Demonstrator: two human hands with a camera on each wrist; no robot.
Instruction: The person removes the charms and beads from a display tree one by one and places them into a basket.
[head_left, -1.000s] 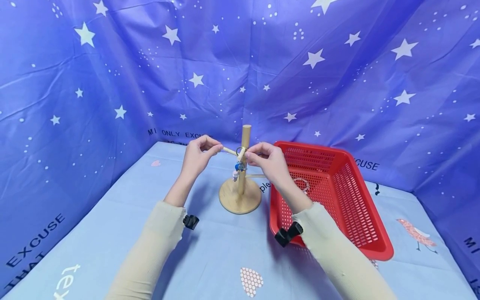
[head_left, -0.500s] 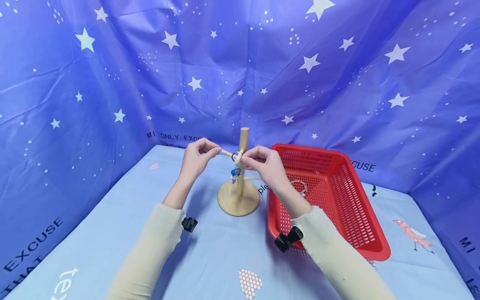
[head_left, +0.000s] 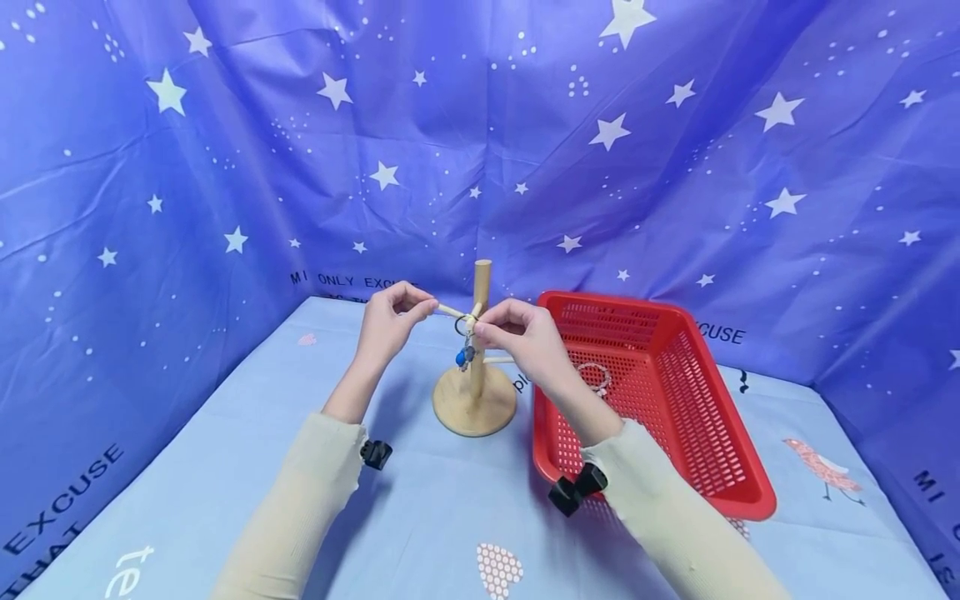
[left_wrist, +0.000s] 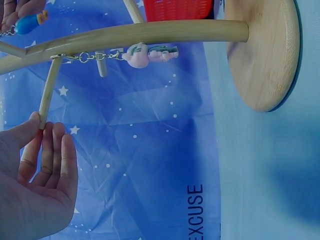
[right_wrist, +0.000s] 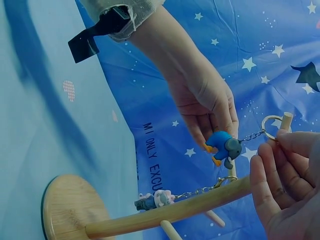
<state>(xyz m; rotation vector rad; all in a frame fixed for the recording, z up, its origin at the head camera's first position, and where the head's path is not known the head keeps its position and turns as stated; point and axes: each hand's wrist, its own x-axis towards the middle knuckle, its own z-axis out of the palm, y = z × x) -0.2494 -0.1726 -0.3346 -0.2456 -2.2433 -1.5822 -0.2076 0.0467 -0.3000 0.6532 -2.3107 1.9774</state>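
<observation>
Right hand pinches a blue keychain (orange feet, grey head); left hand pinches a peg.

Left hand pinches wooden peg (pink keychain at its base).

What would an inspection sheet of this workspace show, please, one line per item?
Surface: light blue printed cloth.
Job's things: wooden stand, upright; pink keychain hanging on one peg; blue keychain held.
Clutter: red basket right of the stand, holding a beaded loop.
Left hand: pinches the pink keychain's peg by its end.
Right hand: pinches the blue keychain at another peg; whether hooked on, unclear.
Cables: nothing seen.
Surroundings: star-printed curtain.
</observation>
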